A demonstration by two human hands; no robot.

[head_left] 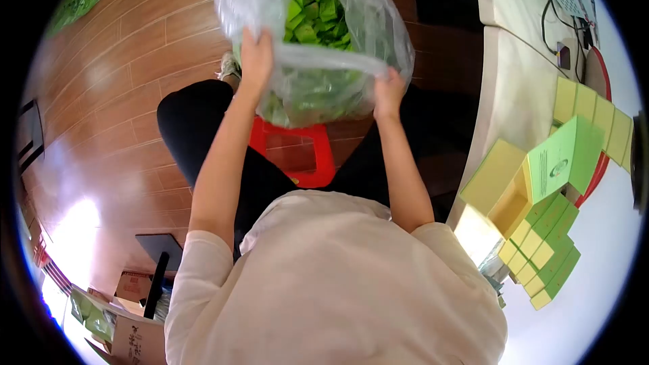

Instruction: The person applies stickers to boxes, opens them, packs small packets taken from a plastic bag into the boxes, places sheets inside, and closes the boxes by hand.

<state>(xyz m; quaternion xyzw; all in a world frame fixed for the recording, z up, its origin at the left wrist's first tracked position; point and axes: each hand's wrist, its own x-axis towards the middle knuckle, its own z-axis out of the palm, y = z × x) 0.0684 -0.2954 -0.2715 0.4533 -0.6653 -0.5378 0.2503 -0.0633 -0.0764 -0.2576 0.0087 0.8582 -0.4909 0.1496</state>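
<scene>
A large clear plastic bag (378, 20) is held up in front of my knees with its mouth open. Many small green packets (318, 17) show inside it, some through the cloudy film. My left hand (257, 61) grips the bag's rim on the left, fingers closed on the plastic. On the right, my right hand (389, 94) is closed on the same rim, which is stretched between both hands. Below the bag, between my legs, is a red plastic stool (324, 162), partly covered.
To the right, a table with a pale cloth (514, 81) carries an open green box (520, 196), stacks of small green boxes (547, 250) and dark cables (546, 13). Cardboard boxes (135, 338) stand at the lower left. Another green-filled bag (78, 0) lies on the wooden floor (135, 115).
</scene>
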